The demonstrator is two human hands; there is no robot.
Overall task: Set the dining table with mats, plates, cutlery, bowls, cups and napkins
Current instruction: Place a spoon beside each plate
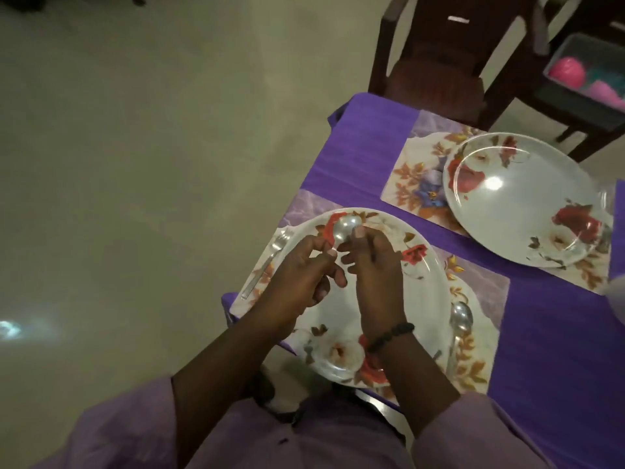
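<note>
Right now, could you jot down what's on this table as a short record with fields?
table cover: purple cloth
near setting: floral mat under a flowered plate
near cutlery: fork on the plate's left, spoon on its right
hands: left hand and right hand both hold a second spoon over the near plate
far setting: second mat with far plate, no cutlery visible
beyond the table: dark chair; bin with pink items

A fork (267,262) lies left of the near plate (422,299), a spoon (458,330) right.
</note>
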